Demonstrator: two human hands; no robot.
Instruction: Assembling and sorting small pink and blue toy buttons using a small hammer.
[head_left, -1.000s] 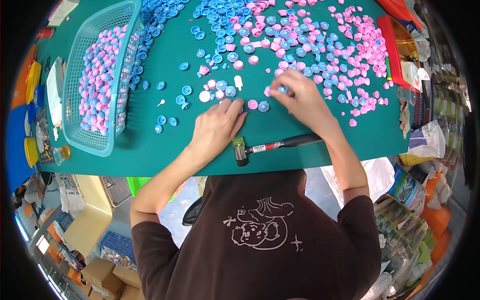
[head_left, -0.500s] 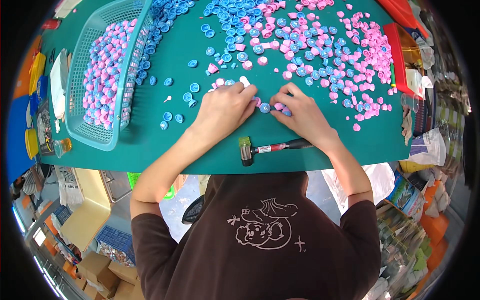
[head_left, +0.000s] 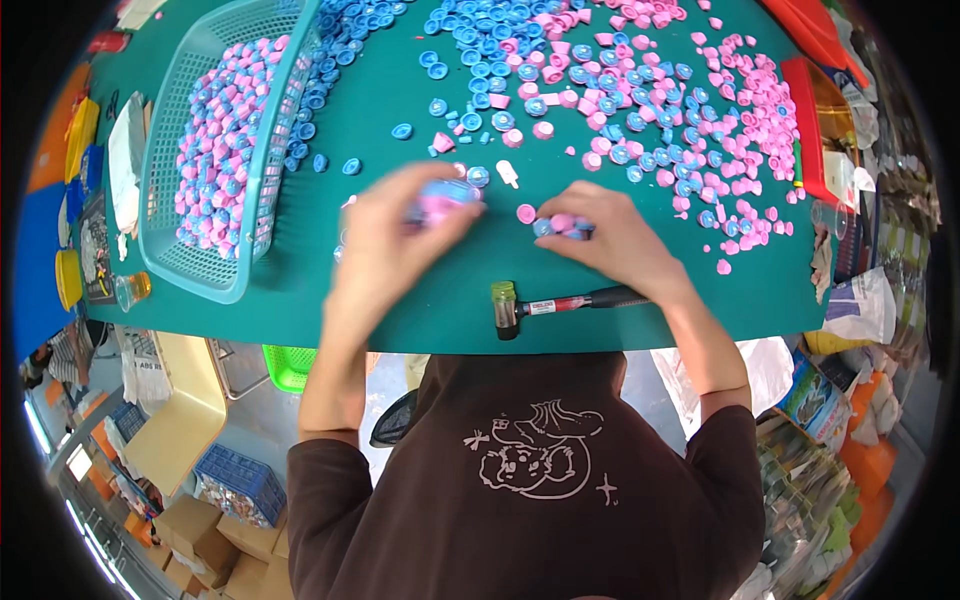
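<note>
My left hand (head_left: 395, 235) is raised over the table's near middle and smeared by motion. Its fingers curl round several small pink and blue plastic pieces (head_left: 440, 207). To its right, my right hand (head_left: 615, 238) is closed on a small cluster of pink and blue plastic pieces (head_left: 568, 227) at its fingertips. A round pink piece (head_left: 526, 213) lies just left of those fingertips. Between and beyond the hands is a white ice-pop-shaped piece (head_left: 508, 174), with a blue round piece (head_left: 478, 176) near it. A small mallet (head_left: 560, 304) rests nearer me, its handle end by my right wrist.
A turquoise basket (head_left: 262, 200) full of pink-and-blue pieces stands at the left. Loose blue cups (head_left: 480, 30) and pink cups (head_left: 745, 85) spread over the green table's far side (head_left: 400, 310). A red box (head_left: 815, 130) edges the right; a cup of amber liquid (head_left: 132, 290) stands far left.
My left hand has swung left, away from the right one, carrying several pieces. The right hand keeps its small cluster close to the same spot. The white piece is now uncovered.
</note>
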